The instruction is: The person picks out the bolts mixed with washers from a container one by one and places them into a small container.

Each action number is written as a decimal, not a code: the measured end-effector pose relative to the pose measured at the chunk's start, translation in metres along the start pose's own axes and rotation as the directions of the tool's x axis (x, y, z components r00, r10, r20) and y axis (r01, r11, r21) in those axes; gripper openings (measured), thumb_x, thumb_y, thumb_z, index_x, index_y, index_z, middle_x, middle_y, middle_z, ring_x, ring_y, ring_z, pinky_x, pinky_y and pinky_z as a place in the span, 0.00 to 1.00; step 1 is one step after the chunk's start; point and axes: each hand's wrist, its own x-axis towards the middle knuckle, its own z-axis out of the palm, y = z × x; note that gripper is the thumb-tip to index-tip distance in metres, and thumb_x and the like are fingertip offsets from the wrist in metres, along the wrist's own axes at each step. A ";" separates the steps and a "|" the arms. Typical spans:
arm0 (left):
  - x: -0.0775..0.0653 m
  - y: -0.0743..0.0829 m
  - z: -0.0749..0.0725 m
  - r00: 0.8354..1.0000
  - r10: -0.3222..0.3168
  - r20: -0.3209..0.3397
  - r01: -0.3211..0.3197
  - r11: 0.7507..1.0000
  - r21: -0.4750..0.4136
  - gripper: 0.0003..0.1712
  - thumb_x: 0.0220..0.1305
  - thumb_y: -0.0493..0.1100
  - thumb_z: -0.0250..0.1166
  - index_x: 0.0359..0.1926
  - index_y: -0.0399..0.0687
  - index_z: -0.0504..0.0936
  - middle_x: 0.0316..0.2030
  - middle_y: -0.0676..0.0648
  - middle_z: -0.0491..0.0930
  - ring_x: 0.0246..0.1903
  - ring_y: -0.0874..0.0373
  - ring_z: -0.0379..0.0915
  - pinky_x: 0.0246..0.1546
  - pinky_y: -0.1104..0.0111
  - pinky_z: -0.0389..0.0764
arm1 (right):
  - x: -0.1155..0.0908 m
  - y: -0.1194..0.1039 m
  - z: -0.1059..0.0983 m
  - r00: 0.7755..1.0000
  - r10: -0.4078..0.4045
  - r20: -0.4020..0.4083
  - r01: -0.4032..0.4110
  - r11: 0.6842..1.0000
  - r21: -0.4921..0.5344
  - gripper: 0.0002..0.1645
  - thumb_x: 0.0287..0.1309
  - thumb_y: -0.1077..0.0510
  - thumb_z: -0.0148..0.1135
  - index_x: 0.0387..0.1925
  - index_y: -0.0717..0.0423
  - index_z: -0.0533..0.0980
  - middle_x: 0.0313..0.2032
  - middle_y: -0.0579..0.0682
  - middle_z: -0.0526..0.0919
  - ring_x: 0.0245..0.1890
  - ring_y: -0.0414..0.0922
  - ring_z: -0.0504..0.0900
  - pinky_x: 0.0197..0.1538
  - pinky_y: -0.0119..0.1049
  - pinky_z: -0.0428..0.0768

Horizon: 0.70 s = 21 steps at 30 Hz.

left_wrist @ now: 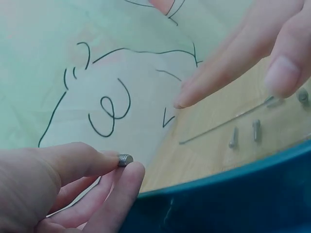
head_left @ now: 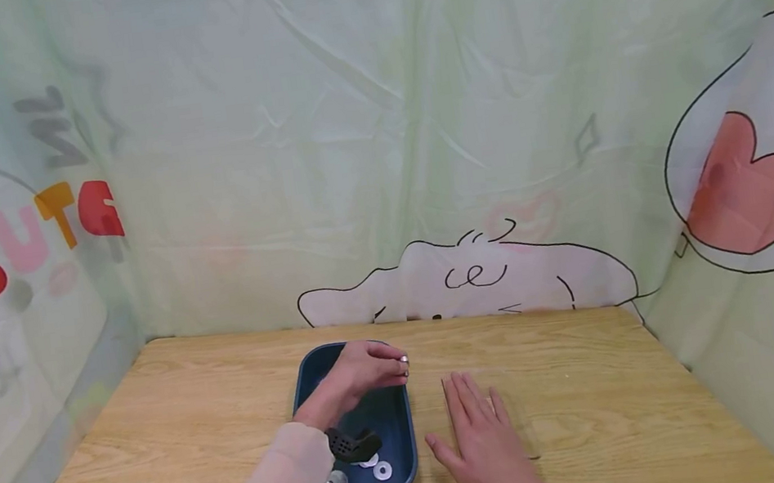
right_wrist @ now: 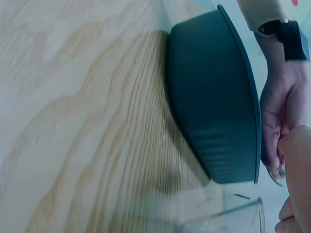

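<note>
My left hand [head_left: 364,368] is over the far right rim of a dark blue bin [head_left: 410,436]. Between its thumb and forefinger it pinches a small metal screw [left_wrist: 125,160], whose threaded end shows in the left wrist view. My right hand [head_left: 485,442] lies palm down with straight fingers over a clear, low container [head_left: 524,420] to the right of the bin. Whether the palm touches it cannot be seen. Beyond the bin's rim, in the left wrist view, two small screws [left_wrist: 256,130] lie below the right fingers.
Inside the bin lie several washers [head_left: 383,471]. A black strapped device [head_left: 352,444] sits at the left wrist and hides part of the bin. The wooden table [head_left: 218,414] ends at a printed curtain [head_left: 236,172] behind and on both sides.
</note>
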 end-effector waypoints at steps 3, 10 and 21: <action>0.001 0.002 0.006 1.000 0.002 0.029 -0.001 1.000 -0.003 0.13 0.62 0.35 0.68 0.47 0.36 0.85 0.40 0.41 0.85 0.36 0.55 0.87 0.46 0.62 0.87 | -0.002 0.008 0.000 1.000 0.010 -0.027 -0.010 1.000 -0.005 0.48 0.67 0.37 0.53 0.74 0.66 0.56 0.76 0.61 0.55 0.78 0.57 0.51 0.77 0.63 0.47; 0.001 0.008 0.022 0.997 0.011 0.078 -0.012 1.000 0.005 0.12 0.61 0.34 0.68 0.46 0.36 0.85 0.39 0.41 0.86 0.37 0.53 0.87 0.51 0.57 0.85 | -0.008 0.027 -0.002 0.998 0.050 -0.040 -0.051 0.999 -0.014 0.48 0.68 0.37 0.53 0.73 0.68 0.55 0.76 0.63 0.55 0.78 0.59 0.50 0.76 0.65 0.47; 0.004 0.011 0.053 0.994 0.010 0.113 -0.013 1.000 0.028 0.10 0.60 0.32 0.68 0.44 0.35 0.86 0.35 0.42 0.86 0.36 0.50 0.87 0.46 0.59 0.87 | -0.018 0.054 -0.004 0.990 0.050 -0.134 -0.057 0.997 -0.050 0.47 0.68 0.39 0.54 0.71 0.71 0.57 0.74 0.66 0.58 0.75 0.62 0.55 0.74 0.67 0.50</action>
